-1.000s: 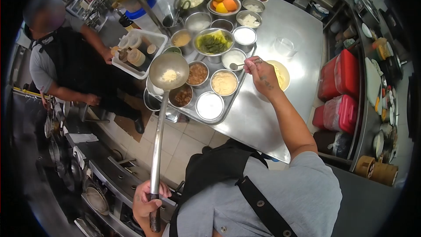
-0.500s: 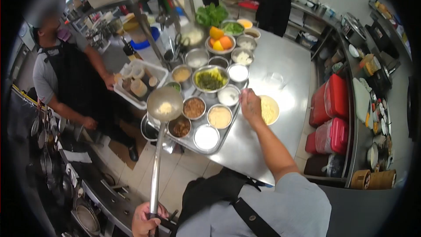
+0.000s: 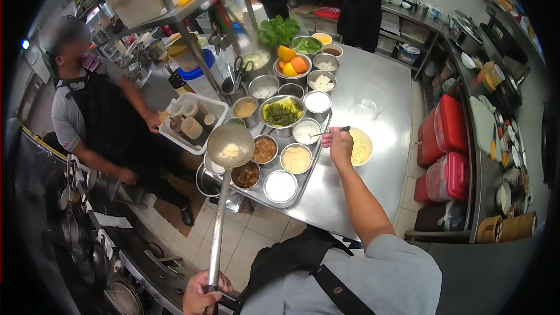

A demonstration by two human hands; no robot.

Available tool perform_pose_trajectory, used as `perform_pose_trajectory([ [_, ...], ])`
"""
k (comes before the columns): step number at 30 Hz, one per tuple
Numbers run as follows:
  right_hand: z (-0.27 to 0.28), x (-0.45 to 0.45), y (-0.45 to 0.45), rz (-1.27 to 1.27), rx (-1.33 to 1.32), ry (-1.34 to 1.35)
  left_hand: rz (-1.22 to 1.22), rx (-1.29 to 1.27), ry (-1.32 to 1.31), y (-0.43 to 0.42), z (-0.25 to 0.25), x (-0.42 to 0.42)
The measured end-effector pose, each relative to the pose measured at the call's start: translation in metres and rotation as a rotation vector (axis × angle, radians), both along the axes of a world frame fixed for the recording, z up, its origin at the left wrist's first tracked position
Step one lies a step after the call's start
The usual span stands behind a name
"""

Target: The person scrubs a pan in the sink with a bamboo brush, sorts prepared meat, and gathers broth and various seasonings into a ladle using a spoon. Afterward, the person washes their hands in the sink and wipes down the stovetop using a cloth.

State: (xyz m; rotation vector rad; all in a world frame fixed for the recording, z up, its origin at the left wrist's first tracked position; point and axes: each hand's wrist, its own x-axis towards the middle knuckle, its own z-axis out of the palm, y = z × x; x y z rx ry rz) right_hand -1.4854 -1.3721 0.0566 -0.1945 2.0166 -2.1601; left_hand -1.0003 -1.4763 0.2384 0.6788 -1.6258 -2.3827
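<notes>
The left hand (image 3: 204, 293) has its fingers wrapped around the handle of a ladle (image 3: 226, 139), whose bowl is over the tray's (image 3: 315, 168) left edge. The right hand (image 3: 339, 144) grasps a spoon (image 3: 323, 133) near the tray's right edge, beside the noodle bowl (image 3: 368, 150) on the table (image 3: 333, 198).

Over by the right hand (image 3: 336, 144), the noodle bowl (image 3: 360, 147) sits on the counter (image 3: 382, 76), just to its right. The tray (image 3: 297, 189) of containers lies to its left, with the fruit bowl (image 3: 293, 69) beyond, farther from the person.
</notes>
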Motion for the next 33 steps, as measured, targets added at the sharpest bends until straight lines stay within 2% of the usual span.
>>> perform_pose_trajectory([
  [7, -0.004, -0.011, 0.005, -0.048, -0.141, -0.073, -0.069, 0.026, -0.098, -0.004, 0.003, -0.003],
  [12, 0.008, -0.018, 0.015, -0.064, -0.207, -0.118, -0.074, 0.024, -0.056, -0.002, -0.002, -0.003],
  [21, 0.018, -0.015, 0.012, -0.066, -0.192, -0.144, -0.125, 0.033, -0.090, -0.003, 0.004, -0.007],
  [26, 0.015, -0.007, 0.005, 0.018, -0.022, 0.046, -0.153, 0.032, -0.116, -0.005, 0.005, -0.009],
  [33, 0.015, 0.004, -0.006, 0.075, -0.001, 0.097, -0.164, 0.026, -0.114, -0.007, 0.003, -0.007],
])
